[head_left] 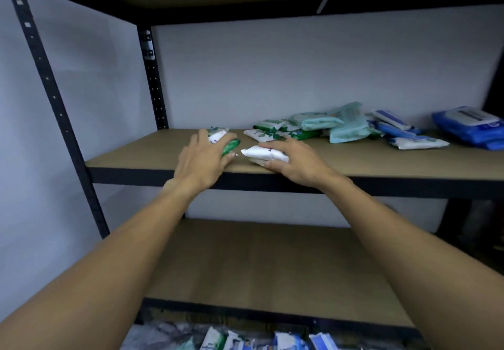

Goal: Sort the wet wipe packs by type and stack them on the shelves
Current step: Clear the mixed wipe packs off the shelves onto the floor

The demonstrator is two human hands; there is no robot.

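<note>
- Left hand [203, 158]: fingers curled over a green-and-white pack [227, 146], thumb under its near end. Pack sits on the middle shelf [152, 156], left of centre.
- Right hand [293, 158]: fingers laid over a white pack [261, 153] with the thumb tucked below it, so it holds the pack. This pack lies close to the shelf's front rail [381, 186].
- The two held packs are just beside each other, ends nearly touching.
- Judged step: starting a stack of one type at the left of this shelf.
- To do it well: confirm both packs match in print before stacking; lay them flat, long sides aligned, seams the same way. The soft packs will likely sag, so press each level.
- Unsorted heap to the right: green-and-white pile [272, 131], teal packs [324, 122], blue packs [398, 131], overlapping one another.
- Edges: white pack is near the drop-off; slide it inward before letting go. Rear post [154, 82] bounds the left corner.
- Open room: bare board left of the hands; lower shelf [259, 262] has bare board too. More packs [245, 341] show at the very bottom, blurred.
</note>
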